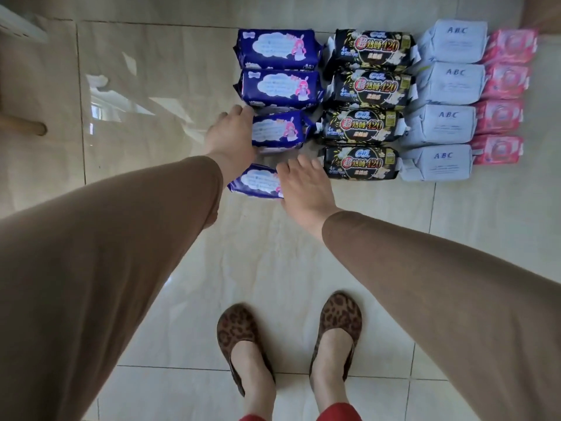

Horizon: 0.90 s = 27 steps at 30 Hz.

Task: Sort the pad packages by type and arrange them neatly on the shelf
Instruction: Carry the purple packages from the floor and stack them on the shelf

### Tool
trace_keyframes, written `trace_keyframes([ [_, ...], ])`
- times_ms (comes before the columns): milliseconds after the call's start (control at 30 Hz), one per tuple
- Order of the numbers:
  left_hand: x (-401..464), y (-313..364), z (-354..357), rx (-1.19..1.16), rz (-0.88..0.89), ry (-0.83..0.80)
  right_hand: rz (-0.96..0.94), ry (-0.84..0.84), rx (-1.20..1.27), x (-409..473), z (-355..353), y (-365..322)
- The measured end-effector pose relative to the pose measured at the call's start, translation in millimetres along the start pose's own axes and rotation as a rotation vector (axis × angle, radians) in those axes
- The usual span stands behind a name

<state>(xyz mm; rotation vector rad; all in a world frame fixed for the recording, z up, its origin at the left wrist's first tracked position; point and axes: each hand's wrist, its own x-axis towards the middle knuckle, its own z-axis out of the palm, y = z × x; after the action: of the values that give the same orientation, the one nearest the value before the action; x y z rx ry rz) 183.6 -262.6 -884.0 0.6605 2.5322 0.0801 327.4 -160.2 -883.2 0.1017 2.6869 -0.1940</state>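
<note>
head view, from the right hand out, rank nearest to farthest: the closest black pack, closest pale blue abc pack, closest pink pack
From the right hand:
1. Black pack, just right of the fingers.
2. Pale blue ABC pack, one column further right.
3. Pink pack, far right column.

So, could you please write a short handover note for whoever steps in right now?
Left hand: open, touching the left side of the third blue package.
Right hand: open, fingers resting on the nearest blue package.
Done: black packages, pale ABC packages and pink packages lie in four-deep columns on the tiled floor.
Left: square up the two nearest blue packages, which sit askew. No shelf is visible.
</note>
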Motion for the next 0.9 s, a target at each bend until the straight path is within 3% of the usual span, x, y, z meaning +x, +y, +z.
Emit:
trace_keyframes([
  [200, -59.8, -19.4, -60.5, -0.120, -0.020, -0.030, 0.062, -0.091, 0.322, -66.6, -60.7, 33.1],
  [300, -106.5, -15.4, -125.7, -0.186, -0.031, -0.010, 0.122, -0.125, 0.502, -108.9, -131.1, 50.0],
  [467, -183.9, 1.9, -257.5, -0.264, -0.007, 0.081, 0.169, -0.103, 0.590, -175.2, -280.9, 67.5],
  [667, -291.5, 35.8, -467.2, -0.307, 0.102, 0.262, 0.182, 0.069, 0.654, -276.4, -516.4, 66.9],
  [900, -348.2, 81.1, -655.5, -0.332, 0.232, 0.404, 0.099, 0.308, 0.687, -336.5, -702.2, 76.8],
])
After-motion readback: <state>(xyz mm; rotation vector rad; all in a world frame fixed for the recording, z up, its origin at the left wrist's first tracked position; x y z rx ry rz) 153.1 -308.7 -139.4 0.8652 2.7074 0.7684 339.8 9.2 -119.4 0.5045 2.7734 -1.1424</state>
